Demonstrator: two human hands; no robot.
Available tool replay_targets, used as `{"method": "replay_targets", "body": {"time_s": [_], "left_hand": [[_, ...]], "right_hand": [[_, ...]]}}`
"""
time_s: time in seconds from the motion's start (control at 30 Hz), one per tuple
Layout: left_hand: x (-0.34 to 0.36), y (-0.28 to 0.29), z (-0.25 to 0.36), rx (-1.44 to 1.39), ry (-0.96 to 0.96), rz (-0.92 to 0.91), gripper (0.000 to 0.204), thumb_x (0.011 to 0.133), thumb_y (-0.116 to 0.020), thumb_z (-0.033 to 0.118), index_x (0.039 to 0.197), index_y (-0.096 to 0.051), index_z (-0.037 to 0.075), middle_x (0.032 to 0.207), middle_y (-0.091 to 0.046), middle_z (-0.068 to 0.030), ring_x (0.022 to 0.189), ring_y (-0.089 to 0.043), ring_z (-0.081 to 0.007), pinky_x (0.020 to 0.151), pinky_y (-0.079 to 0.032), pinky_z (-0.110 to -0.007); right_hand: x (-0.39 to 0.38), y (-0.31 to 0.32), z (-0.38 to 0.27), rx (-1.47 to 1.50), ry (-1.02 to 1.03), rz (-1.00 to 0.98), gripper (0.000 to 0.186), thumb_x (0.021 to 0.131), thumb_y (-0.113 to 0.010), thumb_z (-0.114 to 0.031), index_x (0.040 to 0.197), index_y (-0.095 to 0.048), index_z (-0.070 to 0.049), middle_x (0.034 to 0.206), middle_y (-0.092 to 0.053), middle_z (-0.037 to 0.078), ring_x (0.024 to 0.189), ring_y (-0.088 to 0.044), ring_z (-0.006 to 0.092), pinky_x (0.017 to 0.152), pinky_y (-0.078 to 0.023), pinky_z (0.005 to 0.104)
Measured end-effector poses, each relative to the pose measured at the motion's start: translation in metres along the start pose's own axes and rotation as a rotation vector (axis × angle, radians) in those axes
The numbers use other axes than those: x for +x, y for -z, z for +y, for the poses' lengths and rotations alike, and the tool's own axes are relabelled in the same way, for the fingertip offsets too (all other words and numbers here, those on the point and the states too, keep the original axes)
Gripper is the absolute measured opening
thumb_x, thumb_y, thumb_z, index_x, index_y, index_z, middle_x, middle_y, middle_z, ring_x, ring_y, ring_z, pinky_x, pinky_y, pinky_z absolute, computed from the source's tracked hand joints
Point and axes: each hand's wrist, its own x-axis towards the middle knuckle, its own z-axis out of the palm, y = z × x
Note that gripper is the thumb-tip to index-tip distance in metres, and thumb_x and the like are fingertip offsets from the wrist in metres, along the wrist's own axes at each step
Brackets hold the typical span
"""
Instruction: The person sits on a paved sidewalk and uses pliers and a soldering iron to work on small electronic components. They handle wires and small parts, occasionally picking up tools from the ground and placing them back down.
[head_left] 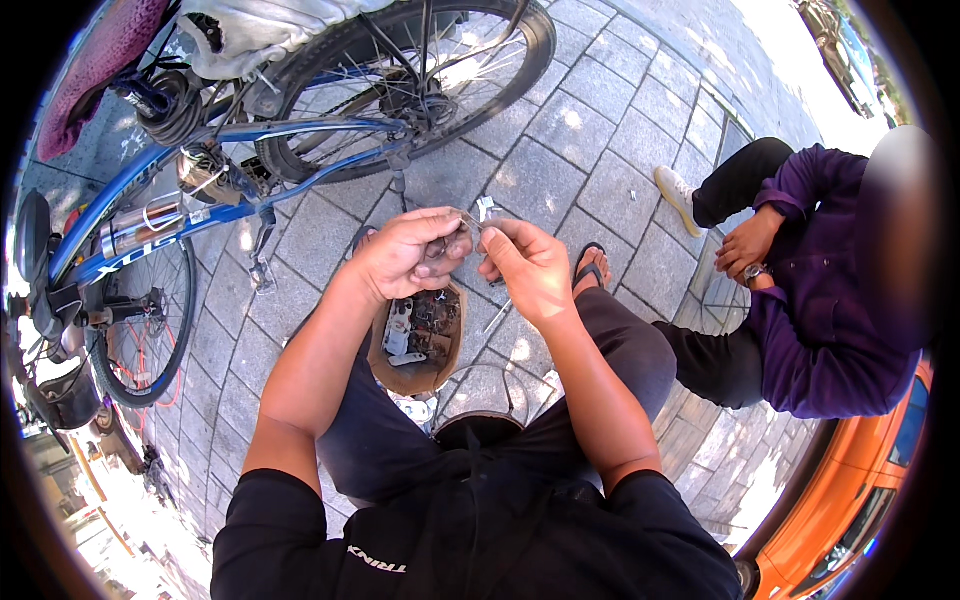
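My left hand (pixel 420 252) and my right hand (pixel 527 262) are raised close together in front of me, fingers pinched. Between the fingertips runs a thin, wire-like strand (pixel 469 217), too fine to make out fully. Both hands grip it, one at each side. Just below my left hand is a brown box (pixel 455 352) holding dark small parts and a few pale pieces (pixel 398 330). A small white item (pixel 487 207) shows on the paving just beyond my fingertips.
A blue bicycle (pixel 240 210) stands at the left, its wheel (pixel 540 55) reaching beyond my hands. A person in a purple jacket (pixel 825 280) sits at the right, hands together. An orange car (pixel 850 500) is at lower right. Grey paving (pixel 570 130) lies underneath.
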Motion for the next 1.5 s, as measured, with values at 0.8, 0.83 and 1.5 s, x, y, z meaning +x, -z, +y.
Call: {"method": "replay_targets", "body": {"time_s": [0.8,0.83,1.5], "left_hand": [[0.007,-0.011,-0.014,0.301,-0.210,0.169,0.025,0.113,-0.058,0.031,0.120,-0.063,0.008,0.085,-0.058,0.0045,0.058,-0.040,-0.0024,0.048,-0.027,-0.021],[0.008,-0.010,-0.014,0.300,-0.219,0.173,0.026,0.113,-0.058,0.031,0.121,-0.063,0.008,0.083,-0.057,0.0049,0.058,-0.039,-0.0024,0.048,-0.027,-0.021],[0.012,-0.009,-0.027,0.320,-0.288,0.165,0.026,0.113,-0.059,0.027,0.127,-0.064,0.006,0.077,-0.055,0.0062,0.057,-0.042,-0.0020,0.049,-0.031,-0.021]], "right_hand": [[-0.005,-0.007,0.017,-0.357,0.452,0.154,0.019,0.104,-0.073,-0.017,0.108,-0.073,0.001,0.088,-0.065,0.005,0.071,-0.061,0.0084,0.065,-0.050,0.0257],[-0.005,-0.008,0.016,-0.343,0.460,0.142,0.018,0.103,-0.074,-0.017,0.108,-0.073,0.001,0.088,-0.065,0.006,0.071,-0.061,0.0088,0.064,-0.050,0.0257],[0.000,-0.008,0.001,-0.937,0.997,0.316,0.024,0.083,-0.082,-0.009,0.103,-0.070,-0.004,0.086,-0.068,0.010,0.063,-0.066,0.0297,0.057,-0.054,0.0389]]}}
